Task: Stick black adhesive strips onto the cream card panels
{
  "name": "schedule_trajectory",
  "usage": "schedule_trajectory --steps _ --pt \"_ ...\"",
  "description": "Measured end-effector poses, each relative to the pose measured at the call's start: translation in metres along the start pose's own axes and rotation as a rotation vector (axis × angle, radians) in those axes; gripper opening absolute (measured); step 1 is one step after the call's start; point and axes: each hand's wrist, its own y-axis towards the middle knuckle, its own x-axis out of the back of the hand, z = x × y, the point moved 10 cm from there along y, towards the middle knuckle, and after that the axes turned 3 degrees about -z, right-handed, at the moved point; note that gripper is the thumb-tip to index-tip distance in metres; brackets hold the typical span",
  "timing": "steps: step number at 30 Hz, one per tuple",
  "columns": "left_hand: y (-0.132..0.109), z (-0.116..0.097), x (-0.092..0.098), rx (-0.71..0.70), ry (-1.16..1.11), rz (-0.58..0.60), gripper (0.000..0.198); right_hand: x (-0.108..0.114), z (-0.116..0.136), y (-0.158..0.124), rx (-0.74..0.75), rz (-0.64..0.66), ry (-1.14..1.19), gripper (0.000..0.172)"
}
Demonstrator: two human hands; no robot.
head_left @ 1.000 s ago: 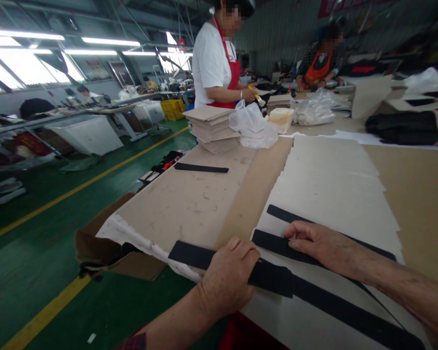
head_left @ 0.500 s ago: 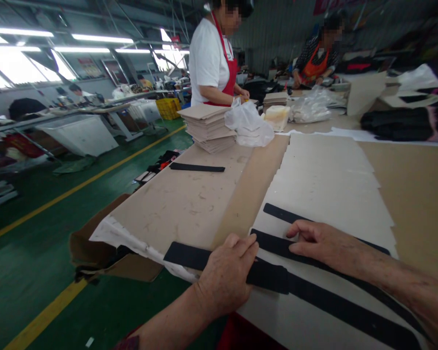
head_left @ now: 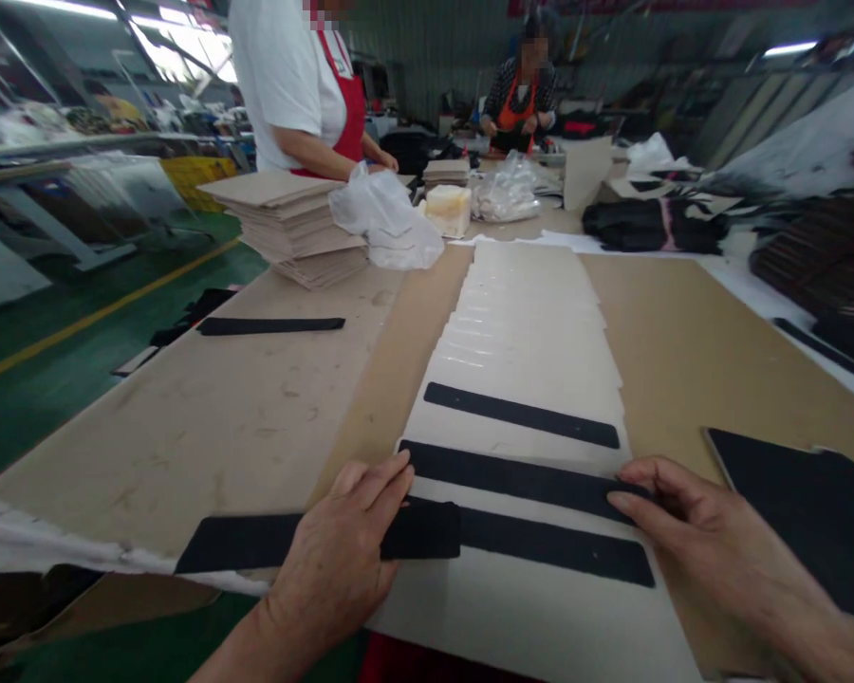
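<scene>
Overlapping pale sheets (head_left: 527, 323) run up the table in a staggered row. Three black strips lie across them: a far strip (head_left: 519, 415), a middle strip (head_left: 512, 477) and a near strip (head_left: 555, 547). The right end of the middle strip is pinched between the thumb and fingers of my right hand (head_left: 697, 512). My left hand (head_left: 345, 536) is closed over more black strips (head_left: 238, 543), which stick out on both sides of it and overlap the near strip. Its fingertips touch the middle strip's left end. How many strips it holds is hidden.
A lone black strip (head_left: 270, 325) lies on the left of the table, before a stack of cardboard pieces (head_left: 291, 228) and a plastic bag (head_left: 391, 223). A black panel (head_left: 804, 522) lies at right. A person in a red apron (head_left: 352, 109) stands beyond; another (head_left: 519, 109) works farther back.
My right hand has moved along the middle strip to its right end, and that strip now lies straight across the sheets. The left hand keeps its place at the left end. The view has swung right.
</scene>
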Motion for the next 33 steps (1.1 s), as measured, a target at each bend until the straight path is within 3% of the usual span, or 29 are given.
schedule_trajectory --steps 11,21,33 --pt "-0.004 0.005 -0.004 -0.07 0.076 -0.042 0.069 -0.006 -0.012 -0.017 -0.056 -0.086 -0.032 0.034" --pt "-0.005 0.006 -0.003 -0.127 0.108 -0.079 0.058 -0.005 -0.019 -0.013 -0.065 -0.13 0.002 0.033" --pt "-0.005 0.007 -0.006 -0.166 0.148 -0.088 0.06 -0.002 -0.014 -0.011 -0.036 -0.181 -0.066 0.029"
